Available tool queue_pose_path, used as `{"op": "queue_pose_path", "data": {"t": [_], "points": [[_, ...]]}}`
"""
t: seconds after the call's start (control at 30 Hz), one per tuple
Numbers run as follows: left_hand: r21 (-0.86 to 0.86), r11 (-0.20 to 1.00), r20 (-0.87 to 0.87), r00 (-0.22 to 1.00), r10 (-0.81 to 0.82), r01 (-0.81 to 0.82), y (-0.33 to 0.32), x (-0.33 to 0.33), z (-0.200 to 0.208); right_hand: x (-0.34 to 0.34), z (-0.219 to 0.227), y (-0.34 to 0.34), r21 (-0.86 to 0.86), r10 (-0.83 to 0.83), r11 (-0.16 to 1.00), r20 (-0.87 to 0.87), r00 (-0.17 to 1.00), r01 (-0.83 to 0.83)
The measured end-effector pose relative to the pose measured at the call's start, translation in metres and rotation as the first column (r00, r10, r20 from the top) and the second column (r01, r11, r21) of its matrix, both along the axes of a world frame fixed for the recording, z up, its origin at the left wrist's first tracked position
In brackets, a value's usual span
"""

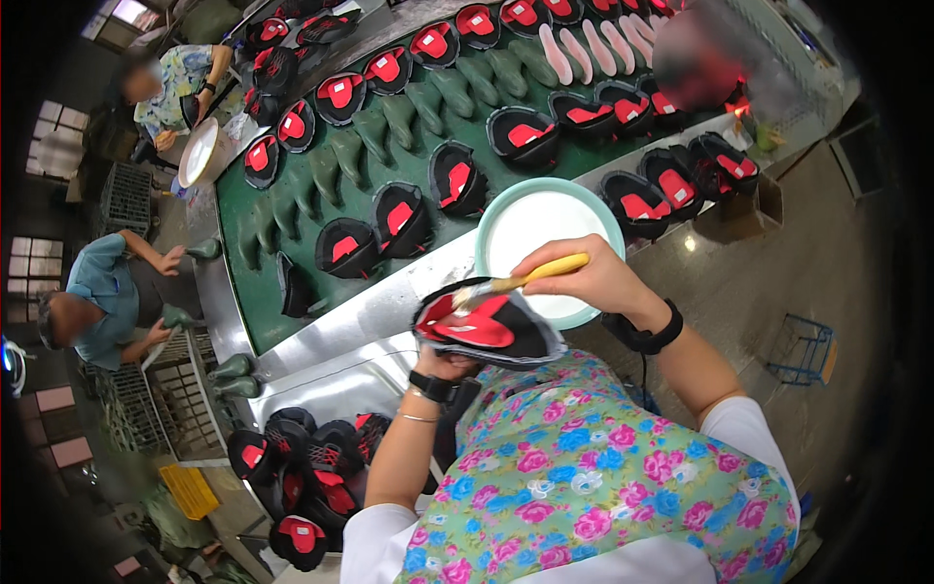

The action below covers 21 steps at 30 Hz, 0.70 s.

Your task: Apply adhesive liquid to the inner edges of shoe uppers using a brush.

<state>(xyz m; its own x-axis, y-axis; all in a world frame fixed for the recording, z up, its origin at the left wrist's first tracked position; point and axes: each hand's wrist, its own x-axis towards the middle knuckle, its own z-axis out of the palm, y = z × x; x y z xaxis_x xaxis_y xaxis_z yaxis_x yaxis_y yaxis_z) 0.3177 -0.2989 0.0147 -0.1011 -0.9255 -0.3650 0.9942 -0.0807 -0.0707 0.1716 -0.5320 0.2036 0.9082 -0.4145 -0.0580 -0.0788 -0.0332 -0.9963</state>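
My left hand (pixel 449 364) is closed around the underside of a black shoe upper (pixel 530 336) with a red lining and tongue, held tilted in front of me. Most of those fingers are hidden beneath it. In my right hand (pixel 584 274) is a yellow-handled paintbrush (pixel 550 270). Its pale bristles touch the red lining inside the upper. Just behind my right hand stands a round light-green basin (pixel 486 226) of white liquid, on the metal edge of the table.
A green conveyor belt (pixel 292 316) carries rows of black and red uppers, dark-green shoe lasts (pixel 348 156) and pink insoles (pixel 556 55). More uppers (pixel 331 448) are piled at lower left. Two people work on the left, one beside a white-filled bowl (pixel 200 153). A blue wire stand (pixel 803 348) is on the floor.
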Motion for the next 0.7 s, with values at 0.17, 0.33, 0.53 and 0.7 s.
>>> {"op": "queue_pose_path", "data": {"t": [0.17,0.33,0.53,0.7], "points": [[0.338,0.941,0.117,0.993,-0.024,-0.017,-0.046,-0.038,0.054,0.013,-0.005,-0.002,-0.109,0.184,0.978,0.038,0.982,-0.179],[0.083,0.940,-0.040,0.943,-0.329,0.331,-0.055,-0.031,0.058,-0.011,-0.019,-0.020,-0.130,-0.026,0.991,-0.106,0.994,0.012],[0.130,0.978,-0.035,0.986,-0.162,0.165,-0.046,-0.020,0.057,-0.041,-0.045,-0.020,-0.128,-0.207,0.975,-0.246,0.947,0.181],[0.357,0.933,0.259,0.965,-0.053,-0.045,-0.023,0.009,0.058,-0.032,-0.058,-0.009,-0.050,-0.279,0.959,-0.311,0.909,0.278]]}}
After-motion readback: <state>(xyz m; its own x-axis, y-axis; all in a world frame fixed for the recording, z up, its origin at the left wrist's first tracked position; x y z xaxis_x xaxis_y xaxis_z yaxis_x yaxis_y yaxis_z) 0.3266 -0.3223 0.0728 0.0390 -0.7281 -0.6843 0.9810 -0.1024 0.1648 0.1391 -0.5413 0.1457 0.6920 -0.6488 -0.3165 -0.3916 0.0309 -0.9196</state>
